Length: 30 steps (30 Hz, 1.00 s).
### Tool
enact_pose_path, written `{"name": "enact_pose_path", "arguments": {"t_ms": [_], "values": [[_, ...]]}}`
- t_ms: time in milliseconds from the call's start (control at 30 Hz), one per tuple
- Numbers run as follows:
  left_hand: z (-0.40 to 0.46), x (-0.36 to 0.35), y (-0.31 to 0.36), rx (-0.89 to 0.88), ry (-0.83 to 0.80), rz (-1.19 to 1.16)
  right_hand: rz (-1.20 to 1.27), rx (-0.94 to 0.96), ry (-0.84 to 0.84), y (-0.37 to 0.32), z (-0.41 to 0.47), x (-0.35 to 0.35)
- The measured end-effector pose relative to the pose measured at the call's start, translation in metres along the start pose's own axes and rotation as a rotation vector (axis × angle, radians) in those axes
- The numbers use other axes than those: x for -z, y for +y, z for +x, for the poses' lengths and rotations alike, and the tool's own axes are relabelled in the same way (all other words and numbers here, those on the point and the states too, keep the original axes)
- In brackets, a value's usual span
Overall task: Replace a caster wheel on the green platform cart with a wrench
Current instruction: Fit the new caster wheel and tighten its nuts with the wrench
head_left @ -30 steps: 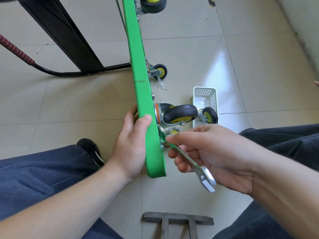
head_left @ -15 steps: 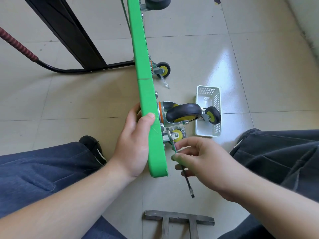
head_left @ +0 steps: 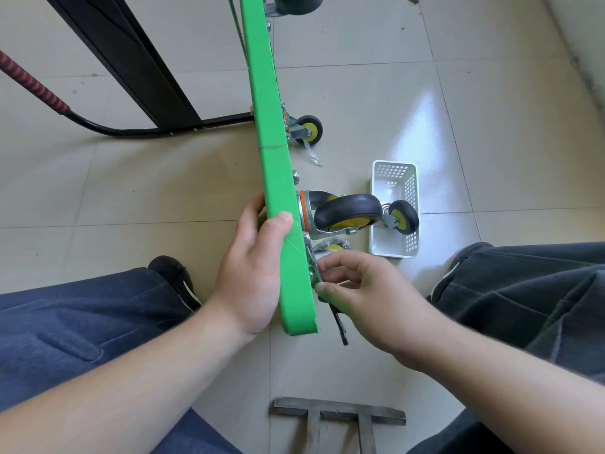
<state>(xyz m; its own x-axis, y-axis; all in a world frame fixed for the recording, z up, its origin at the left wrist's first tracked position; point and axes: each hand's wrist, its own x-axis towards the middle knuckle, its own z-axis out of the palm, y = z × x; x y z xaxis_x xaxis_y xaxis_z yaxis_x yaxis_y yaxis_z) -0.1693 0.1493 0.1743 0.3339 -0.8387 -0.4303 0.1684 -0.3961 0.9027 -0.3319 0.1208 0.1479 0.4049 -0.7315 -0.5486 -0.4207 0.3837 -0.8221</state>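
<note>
The green platform cart point(head_left: 273, 152) stands on its edge, its underside facing right. My left hand point(head_left: 253, 273) grips its near end, thumb over the green edge. A black caster wheel point(head_left: 347, 213) with a yellow hub is mounted on the underside just above my right hand point(head_left: 363, 296). That hand is shut on the wrench point(head_left: 339, 326), whose head sits against the caster's mounting plate at the cart's near corner; the handle points down toward me. A second, smaller caster point(head_left: 309, 129) is mounted farther along the cart.
A white plastic basket point(head_left: 394, 178) stands on the floor to the right with a loose caster point(head_left: 402, 219) in it. The cart's black handle frame point(head_left: 131, 60) lies behind on the left. A metal T-shaped piece point(head_left: 339, 417) lies near my legs. Floor is tiled.
My right hand has turned the wrench from flat-on to edge-on and moved closer to the cart's near corner. The left hand keeps its grip on the cart.
</note>
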Motion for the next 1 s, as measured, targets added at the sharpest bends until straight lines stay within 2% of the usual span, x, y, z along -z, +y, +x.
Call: {"name": "enact_pose_path", "arguments": {"t_ms": [433,1000], "values": [[0.0008,0.0007,-0.0010,-0.004,-0.015,-0.002,0.062,-0.006,0.031,0.0061,-0.0040,-0.0039],[0.0019,0.0011,-0.0020,-0.004,-0.017,0.005,0.070,-0.023,-0.035,0.0048,-0.0042,-0.0056]]}}
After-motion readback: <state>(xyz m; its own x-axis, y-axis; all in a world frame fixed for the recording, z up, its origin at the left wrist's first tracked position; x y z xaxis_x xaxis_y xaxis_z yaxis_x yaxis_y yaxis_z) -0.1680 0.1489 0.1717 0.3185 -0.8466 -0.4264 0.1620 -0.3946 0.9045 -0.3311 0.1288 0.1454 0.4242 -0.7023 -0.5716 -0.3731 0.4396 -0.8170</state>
